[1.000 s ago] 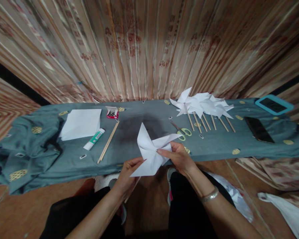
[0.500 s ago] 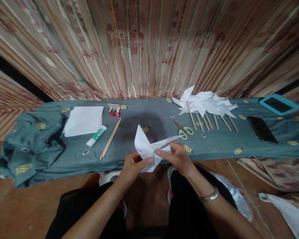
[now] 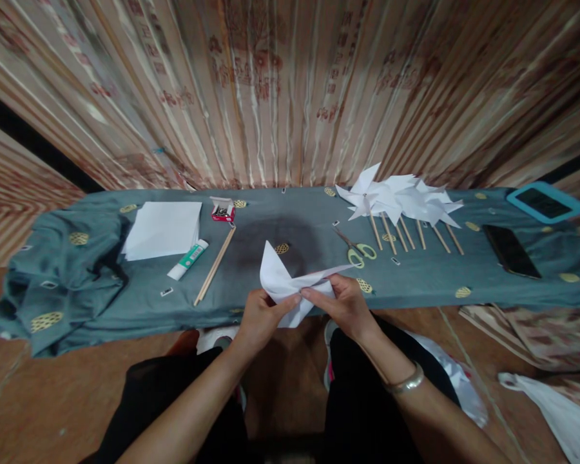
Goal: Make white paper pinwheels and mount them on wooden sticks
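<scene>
White pinwheel point(image 3: 290, 283) | between left fingers point(image 3: 260, 304), right fingers point(image 3: 347, 287) | thumbs point(image 3: 315, 297) at centre

1. Left hand point(image 3: 258, 320) and right hand point(image 3: 352, 308) pinch white paper pinwheel point(image 3: 286, 282), thumbs together near its center.
2. Left on gray-green cloth point(image 3: 425, 278): paper stack point(image 3: 163, 230), glue stick point(image 3: 188, 259), two wooden sticks point(image 3: 215, 265), open red box point(image 3: 223, 211).
3. Right: scissors point(image 3: 352, 245), overlapping finished pinwheels point(image 3: 401, 198), dark phone point(image 3: 511, 251), blue-framed device point(image 3: 544, 202).
4. Patterned curtain point(image 3: 290, 96) behind.
</scene>
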### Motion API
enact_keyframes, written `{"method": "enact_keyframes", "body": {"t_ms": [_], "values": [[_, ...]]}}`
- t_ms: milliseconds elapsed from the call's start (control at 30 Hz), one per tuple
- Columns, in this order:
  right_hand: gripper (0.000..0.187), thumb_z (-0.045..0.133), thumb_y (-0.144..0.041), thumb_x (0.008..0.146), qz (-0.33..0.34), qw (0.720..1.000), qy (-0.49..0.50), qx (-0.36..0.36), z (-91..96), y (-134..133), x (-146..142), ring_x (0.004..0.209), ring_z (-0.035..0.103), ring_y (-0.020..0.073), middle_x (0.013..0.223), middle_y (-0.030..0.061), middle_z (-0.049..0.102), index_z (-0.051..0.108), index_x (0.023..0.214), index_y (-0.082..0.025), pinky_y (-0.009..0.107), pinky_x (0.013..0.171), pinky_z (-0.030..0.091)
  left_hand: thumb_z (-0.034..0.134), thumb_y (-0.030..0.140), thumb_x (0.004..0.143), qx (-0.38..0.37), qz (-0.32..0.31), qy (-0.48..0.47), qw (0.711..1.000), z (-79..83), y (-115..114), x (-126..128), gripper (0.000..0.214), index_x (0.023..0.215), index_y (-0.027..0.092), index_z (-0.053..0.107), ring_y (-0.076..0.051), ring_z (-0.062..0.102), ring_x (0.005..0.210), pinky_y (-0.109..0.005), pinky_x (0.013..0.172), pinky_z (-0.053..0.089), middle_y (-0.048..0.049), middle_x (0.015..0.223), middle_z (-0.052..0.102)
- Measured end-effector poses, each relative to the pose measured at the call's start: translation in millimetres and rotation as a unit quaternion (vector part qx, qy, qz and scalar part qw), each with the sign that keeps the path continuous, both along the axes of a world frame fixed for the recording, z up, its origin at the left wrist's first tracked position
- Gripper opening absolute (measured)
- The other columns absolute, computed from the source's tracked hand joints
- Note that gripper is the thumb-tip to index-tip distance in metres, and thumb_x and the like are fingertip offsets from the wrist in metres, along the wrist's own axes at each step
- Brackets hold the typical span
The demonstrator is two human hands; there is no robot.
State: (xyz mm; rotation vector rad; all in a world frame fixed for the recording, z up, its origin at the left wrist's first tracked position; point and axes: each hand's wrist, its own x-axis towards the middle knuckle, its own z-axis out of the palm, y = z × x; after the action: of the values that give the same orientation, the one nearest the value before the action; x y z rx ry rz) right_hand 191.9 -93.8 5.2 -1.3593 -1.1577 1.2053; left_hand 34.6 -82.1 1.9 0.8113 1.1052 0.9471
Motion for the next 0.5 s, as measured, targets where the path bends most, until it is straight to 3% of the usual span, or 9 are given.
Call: {"method": "enact_keyframes", "body": {"t_ms": [500], "values": [[0.026,0.078,-0.041,0.065,0.045,0.999,0.012,0.020,5.7,-0.9,1.3,0.067,0.061,0.0179,0.074,0.0027,0.071,0.074,0.077,-0.018,0.029,0.061,0.049,0.086,0.032,0.051,0.037,0.016,0.027,0.999,-6.0,-0.5,-1.6,0.033,0.077,0.014,0.077,-0.021,0.068,0.071,-0.031,0.071,0.054,-0.0059,0.078,0.076]]}}
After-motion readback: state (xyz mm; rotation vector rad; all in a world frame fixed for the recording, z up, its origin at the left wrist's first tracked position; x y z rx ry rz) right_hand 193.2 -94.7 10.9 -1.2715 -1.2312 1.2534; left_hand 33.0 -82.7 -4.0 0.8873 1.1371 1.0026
